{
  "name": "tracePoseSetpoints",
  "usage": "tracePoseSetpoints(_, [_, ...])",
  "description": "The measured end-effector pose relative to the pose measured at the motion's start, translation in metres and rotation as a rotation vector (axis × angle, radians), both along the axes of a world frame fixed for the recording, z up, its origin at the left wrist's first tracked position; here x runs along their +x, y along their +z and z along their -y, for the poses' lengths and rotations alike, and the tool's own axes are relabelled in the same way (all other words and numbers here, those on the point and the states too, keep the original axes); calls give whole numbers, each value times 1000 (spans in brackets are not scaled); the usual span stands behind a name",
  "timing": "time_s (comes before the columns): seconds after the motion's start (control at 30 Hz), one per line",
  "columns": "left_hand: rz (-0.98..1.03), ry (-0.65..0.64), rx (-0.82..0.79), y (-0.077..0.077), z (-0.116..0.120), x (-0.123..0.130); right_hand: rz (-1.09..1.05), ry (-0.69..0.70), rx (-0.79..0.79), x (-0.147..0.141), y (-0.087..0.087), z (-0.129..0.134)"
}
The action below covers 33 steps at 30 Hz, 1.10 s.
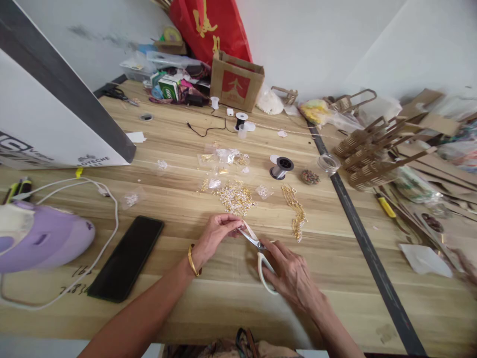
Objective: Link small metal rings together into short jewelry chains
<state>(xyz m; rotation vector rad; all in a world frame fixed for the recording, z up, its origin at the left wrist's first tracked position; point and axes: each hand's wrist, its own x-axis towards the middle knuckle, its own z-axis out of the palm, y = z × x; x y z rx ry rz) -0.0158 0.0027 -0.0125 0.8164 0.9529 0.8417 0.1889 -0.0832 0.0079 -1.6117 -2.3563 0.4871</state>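
Right hand (292,268): we grip white-handled scissors (260,244), blades parted toward ten o'clock.
Left hand (216,234): we pinch a tiny piece (241,225) at their tips.
Gold-and-white jewellery pieces (235,198): heaped, twelve o'clock from the tips.

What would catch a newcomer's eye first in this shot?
Probably the big red bag at the back, behind a brown paper bag. Next, below centre, the right hand holding white-handled scissors, their tips at the left hand, on the near side of a glittering pile of gold and silver pieces.

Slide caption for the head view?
Right hand holds open scissors at the left hand, near small shiny pieces.
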Motion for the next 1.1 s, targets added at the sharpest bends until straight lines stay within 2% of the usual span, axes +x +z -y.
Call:
tracePoseSetpoints(0.33, [35, 1, -15, -4, -1, 0, 2, 1, -15, -12, -4, -9])
tracePoseSetpoints(0.57, [30, -13, -26, -4, -1, -1, -86, 34, -77, -11, -7, -9])
tracePoseSetpoints(0.83, [12, -20, -24, -2, -2, 0, -180, 11, -110, -13, -10, -9])
tracePoseSetpoints(1.1, [46, -6, -5, -4, 0, -2, -239, -86, -101, 7, -5, -3])
